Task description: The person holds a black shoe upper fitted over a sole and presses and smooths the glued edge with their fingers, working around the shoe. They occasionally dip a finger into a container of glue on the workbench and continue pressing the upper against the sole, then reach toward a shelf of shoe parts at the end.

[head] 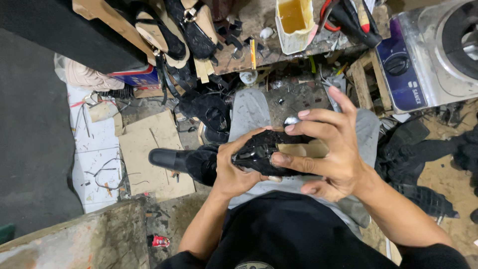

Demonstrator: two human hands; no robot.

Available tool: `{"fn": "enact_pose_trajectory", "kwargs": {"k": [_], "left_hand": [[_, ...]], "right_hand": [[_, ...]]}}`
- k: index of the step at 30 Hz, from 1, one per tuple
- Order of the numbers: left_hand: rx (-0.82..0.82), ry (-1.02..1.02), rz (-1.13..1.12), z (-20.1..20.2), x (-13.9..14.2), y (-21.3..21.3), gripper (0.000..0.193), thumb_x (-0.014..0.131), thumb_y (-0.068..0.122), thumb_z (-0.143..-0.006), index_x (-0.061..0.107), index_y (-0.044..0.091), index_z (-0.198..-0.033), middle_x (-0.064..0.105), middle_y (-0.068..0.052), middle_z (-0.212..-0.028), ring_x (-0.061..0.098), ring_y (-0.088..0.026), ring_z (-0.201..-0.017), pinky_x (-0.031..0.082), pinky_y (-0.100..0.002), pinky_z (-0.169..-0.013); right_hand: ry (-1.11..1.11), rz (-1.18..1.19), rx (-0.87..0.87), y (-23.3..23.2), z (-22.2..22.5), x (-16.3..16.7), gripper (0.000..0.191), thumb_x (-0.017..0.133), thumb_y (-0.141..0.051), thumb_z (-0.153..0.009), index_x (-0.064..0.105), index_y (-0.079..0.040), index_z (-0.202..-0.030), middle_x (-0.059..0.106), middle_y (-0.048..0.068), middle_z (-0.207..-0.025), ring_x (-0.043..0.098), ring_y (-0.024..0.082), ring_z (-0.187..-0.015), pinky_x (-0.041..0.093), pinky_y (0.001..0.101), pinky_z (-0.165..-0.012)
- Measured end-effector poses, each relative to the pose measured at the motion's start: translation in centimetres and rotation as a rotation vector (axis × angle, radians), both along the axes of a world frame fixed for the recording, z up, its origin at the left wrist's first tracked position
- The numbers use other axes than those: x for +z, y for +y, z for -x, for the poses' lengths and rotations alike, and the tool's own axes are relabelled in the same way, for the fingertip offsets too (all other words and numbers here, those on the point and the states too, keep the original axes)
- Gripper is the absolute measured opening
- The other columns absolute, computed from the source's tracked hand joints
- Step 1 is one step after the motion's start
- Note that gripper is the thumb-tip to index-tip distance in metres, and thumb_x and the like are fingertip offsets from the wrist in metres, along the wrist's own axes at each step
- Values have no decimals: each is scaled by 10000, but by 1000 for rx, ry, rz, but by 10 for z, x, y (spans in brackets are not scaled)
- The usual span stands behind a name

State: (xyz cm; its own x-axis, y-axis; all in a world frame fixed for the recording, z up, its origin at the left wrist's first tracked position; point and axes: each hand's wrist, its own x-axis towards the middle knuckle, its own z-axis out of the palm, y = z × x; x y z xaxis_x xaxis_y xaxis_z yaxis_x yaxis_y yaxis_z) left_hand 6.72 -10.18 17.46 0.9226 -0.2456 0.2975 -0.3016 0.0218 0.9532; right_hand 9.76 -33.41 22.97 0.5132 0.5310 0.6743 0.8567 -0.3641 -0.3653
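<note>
Over my lap I hold a glossy black shoe upper with a tan insole showing at its right side. My left hand grips the shoe's left end from below, fingers curled around it. My right hand holds the right end, thumb pressed on the black material and fingers arched over the top. A small shiny metal piece shows at my right fingertips; whether the fingers hold it I cannot tell.
A cluttered workbench at the top carries black sandals on tan soles and a yellowish glue container. A metal appliance with a dial stands upper right. Cardboard and a black shoe lie on the floor left.
</note>
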Motion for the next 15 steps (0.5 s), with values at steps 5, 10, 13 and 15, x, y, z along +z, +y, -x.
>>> {"fn": "enact_pose_trajectory", "kwargs": {"k": [5,10,13,15], "left_hand": [[40,322,539,3,-40,-13,800,990,219,-698,613,-100,-1327,730,-132,-1112,684,-202,-932,549,-334,-852],[40,283,755,-1,-62,-21,721,961,297,-785,597,-59,-1295,707,-82,-1184,686,-181,-1087,557,-316,-985],[43,298,796,-4,-62,-19,731,944,327,-797,583,-40,-1316,699,-80,-1206,683,-182,-1110,555,-319,-996],[37,324,798,-6,-58,-16,735,938,338,-797,571,-26,-1320,692,-75,-1211,681,-181,-1120,554,-322,-1002]], "right_hand": [[-2,72,-66,3,-3,8,568,353,-648,-1039,761,-301,-1229,613,87,-1267,516,339,-1258,173,669,-1252],[-77,135,-182,9,-5,15,550,396,-629,-1037,781,-291,-1237,620,85,-1262,496,330,-1261,179,650,-1243],[-108,134,-210,11,-7,17,554,401,-630,-1041,772,-277,-1250,599,98,-1264,488,339,-1272,174,640,-1237],[-105,132,-218,13,-7,19,554,402,-626,-1041,769,-272,-1259,591,99,-1266,487,345,-1272,175,633,-1235]]}}
